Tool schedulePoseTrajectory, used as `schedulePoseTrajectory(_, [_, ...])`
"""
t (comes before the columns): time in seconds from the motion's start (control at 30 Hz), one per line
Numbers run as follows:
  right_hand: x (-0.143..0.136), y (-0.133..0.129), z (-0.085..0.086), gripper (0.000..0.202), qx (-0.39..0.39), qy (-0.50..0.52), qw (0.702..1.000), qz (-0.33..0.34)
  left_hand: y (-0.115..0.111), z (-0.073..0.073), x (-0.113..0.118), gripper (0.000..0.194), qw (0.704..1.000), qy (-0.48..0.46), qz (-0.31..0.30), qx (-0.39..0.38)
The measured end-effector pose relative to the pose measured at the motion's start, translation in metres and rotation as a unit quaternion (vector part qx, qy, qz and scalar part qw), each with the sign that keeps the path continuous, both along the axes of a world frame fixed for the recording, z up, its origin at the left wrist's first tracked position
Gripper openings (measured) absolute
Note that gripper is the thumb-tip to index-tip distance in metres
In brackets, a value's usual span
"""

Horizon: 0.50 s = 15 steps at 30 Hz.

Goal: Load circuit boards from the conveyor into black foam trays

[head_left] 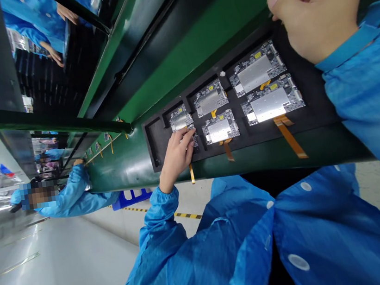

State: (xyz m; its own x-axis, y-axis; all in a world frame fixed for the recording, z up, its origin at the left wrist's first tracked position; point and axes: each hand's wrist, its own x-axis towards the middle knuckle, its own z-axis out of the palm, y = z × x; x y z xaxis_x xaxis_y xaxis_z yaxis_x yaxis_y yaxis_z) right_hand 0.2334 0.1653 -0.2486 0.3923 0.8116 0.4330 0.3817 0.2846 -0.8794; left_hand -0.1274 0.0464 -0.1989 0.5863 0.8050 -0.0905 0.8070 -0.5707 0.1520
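Observation:
My left hand (177,156) reaches over the left part of a black tray (273,134). Its bent fingers close on the edge of a circuit board (195,138), mostly hidden beneath them, with an orange ribbon cable (192,174) hanging below. Just above that board sits another circuit board (180,117). My right hand (322,8) is raised over the tray's right end, thumb and index finger pinched together. A tiny dark tip shows at the fingertips, too small to name. Nearest to it lies a circuit board (256,72) with a silver shield.
The tray rests on a green work surface (133,161). Other boards lie in its compartments, some with orange cables over the front edge. A green bar (40,124) crosses at the left. A co-worker in blue (78,194) works farther along, beside a blue crate (132,197).

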Motion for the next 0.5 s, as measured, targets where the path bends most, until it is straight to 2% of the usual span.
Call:
schedulePoseTrajectory(0.2, [-0.001,0.001,-0.002,0.015,0.023,0.001,1.0,-0.007,0.001,-0.003,0.0,0.045,1.0,-0.01,0.002,-0.002])
schedulePoseTrajectory(0.33, [0.0,0.002,-0.004,0.014,0.036,0.01,0.999,-0.006,0.006,0.003,-0.004,0.045,0.999,-0.037,-0.009,-0.026])
schedulePoseTrajectory(0.43, [-0.001,0.002,-0.005,0.013,0.033,0.015,0.999,-0.003,0.024,0.013,-0.014,0.042,0.997,-0.067,-0.001,-0.035])
schedulePoseTrajectory(0.5, [-0.001,0.002,-0.008,0.014,0.035,0.013,0.999,-0.004,0.049,0.018,-0.029,0.038,0.996,-0.079,0.032,-0.014])
